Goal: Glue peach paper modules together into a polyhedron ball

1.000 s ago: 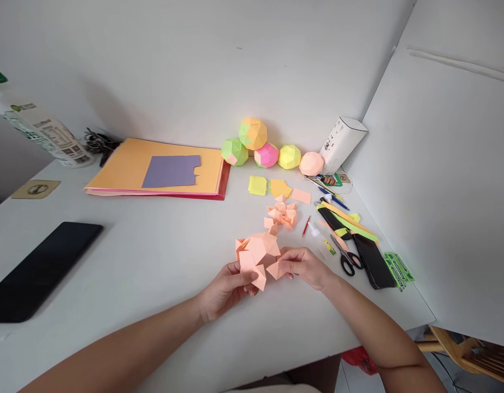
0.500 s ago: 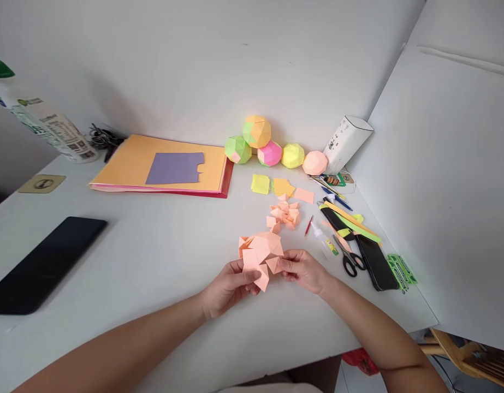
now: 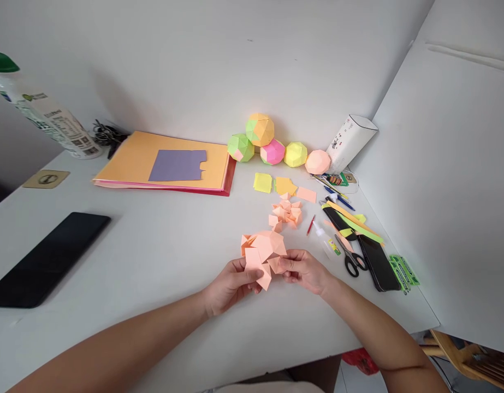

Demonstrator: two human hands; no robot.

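Between my hands, just above the desk, is a peach folded-paper model [image 3: 265, 244], partly joined, with loose flaps at its lower side. My left hand [image 3: 231, 284] pinches the model's lower left, thumb on top of a flap. At its lower right, my right hand [image 3: 304, 271] grips a small pointed flap between thumb and fingers. Beyond the model lies a pile of folded peach paper pieces [image 3: 288, 213]. Several finished paper balls [image 3: 260, 130] in green, orange, pink, yellow and peach are grouped against the wall.
Right of my hands lie a glue bottle [image 3: 326, 239], scissors [image 3: 350, 256], a red pen [image 3: 311, 225] and a phone [image 3: 378, 263]. Paper sheets [image 3: 129, 164] are stacked at the back left. A black tablet [image 3: 51, 259] and a tall bottle [image 3: 51, 117] stand or lie further left.
The view has shifted slightly, so things appear a little to the right. Both hands keep their hold on the peach paper model, with hardly any movement.
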